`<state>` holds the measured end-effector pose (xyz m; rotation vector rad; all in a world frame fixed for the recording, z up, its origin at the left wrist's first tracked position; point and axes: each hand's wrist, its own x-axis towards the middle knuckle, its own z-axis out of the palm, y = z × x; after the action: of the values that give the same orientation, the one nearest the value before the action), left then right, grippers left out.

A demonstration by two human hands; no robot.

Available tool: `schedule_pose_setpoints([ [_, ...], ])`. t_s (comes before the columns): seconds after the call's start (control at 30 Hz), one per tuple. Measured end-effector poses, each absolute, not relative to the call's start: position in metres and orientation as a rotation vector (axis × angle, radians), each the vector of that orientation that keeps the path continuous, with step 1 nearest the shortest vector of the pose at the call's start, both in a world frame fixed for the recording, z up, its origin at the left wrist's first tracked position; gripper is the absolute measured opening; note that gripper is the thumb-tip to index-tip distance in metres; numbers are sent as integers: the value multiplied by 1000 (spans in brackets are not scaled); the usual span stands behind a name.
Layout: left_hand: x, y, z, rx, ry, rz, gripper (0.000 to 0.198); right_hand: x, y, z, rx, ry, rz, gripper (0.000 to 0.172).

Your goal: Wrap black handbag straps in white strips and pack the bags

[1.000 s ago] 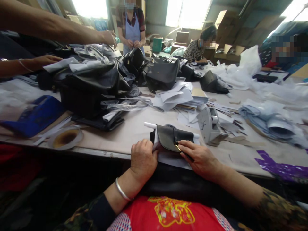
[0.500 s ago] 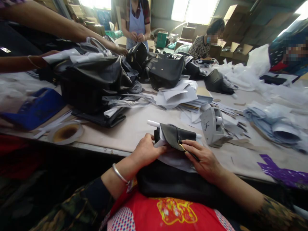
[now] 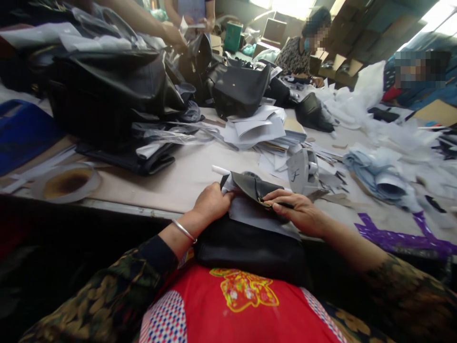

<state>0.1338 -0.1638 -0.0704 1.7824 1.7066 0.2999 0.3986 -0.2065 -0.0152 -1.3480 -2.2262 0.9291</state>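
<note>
A black leather handbag (image 3: 250, 252) rests against my red apron (image 3: 200, 295) at the table edge. Its flap (image 3: 246, 185) is partly raised, and a gold clasp shows near the flap's tip. My right hand (image 3: 298, 207) pinches that tip, fingers on top by the clasp. At the bag's left side, my left hand (image 3: 214, 200) closes round the edge under the flap, its fingertips partly hidden. A sheet of white paper (image 3: 262, 219) lies over the bag's front below the flap. One end of a thin white roll (image 3: 220, 169) sticks out at the upper left.
Black bags (image 3: 243, 88) and a large bag stuffed with paper (image 3: 107, 81) stand beyond. Around them are stacked papers (image 3: 255, 126), a grey tape dispenser (image 3: 300, 169), a tape roll (image 3: 67, 183), a blue bin (image 3: 24, 136) and purple plastic (image 3: 396, 233). Co-workers (image 3: 296, 55) are across the table.
The view has shifted, so the table things sit further left and higher. My left hand has slid in closer under the flap, and more of the white sheet shows. My right hand stays on the flap tip.
</note>
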Motion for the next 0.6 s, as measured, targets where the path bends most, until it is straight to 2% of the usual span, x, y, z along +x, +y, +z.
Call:
schedule_pose_setpoints([
  [0.1, 129, -171, -69, 1769, 1644, 327, 48, 398, -206, -18, -1376, -2238, 1007, 38],
  [0.23, 121, -194, -49, 2025, 1675, 312, 93, 400, -204, -25, -1403, -2216, 1067, 41],
  [0.27, 119, -200, -42, 2138, 1690, 356, 94, 401, -202, -25, -1403, -2199, 1097, 42],
  [0.3, 117, -205, -34, 2261, 1658, 422, 85, 403, -200, -24, -1402, -2180, 1141, 44],
  [0.33, 116, -210, -28, 2392, 1547, 489, 67, 404, -197, -23, -1399, -2161, 1193, 45],
  [0.4, 116, -214, -20, 2620, 1122, 523, 31, 406, -191, -19, -1398, -2131, 1282, 48],
  [0.43, 118, -214, -19, 2690, 895, 476, 22, 407, -188, -17, -1398, -2129, 1311, 49],
  [0.5, 126, -212, -24, 2749, 633, 368, 19, 406, -182, -13, -1384, -2156, 1328, 49],
  [0.6, 142, -209, -36, 2761, 631, 319, 27, 403, -176, -7, -1345, -2234, 1275, 46],
])
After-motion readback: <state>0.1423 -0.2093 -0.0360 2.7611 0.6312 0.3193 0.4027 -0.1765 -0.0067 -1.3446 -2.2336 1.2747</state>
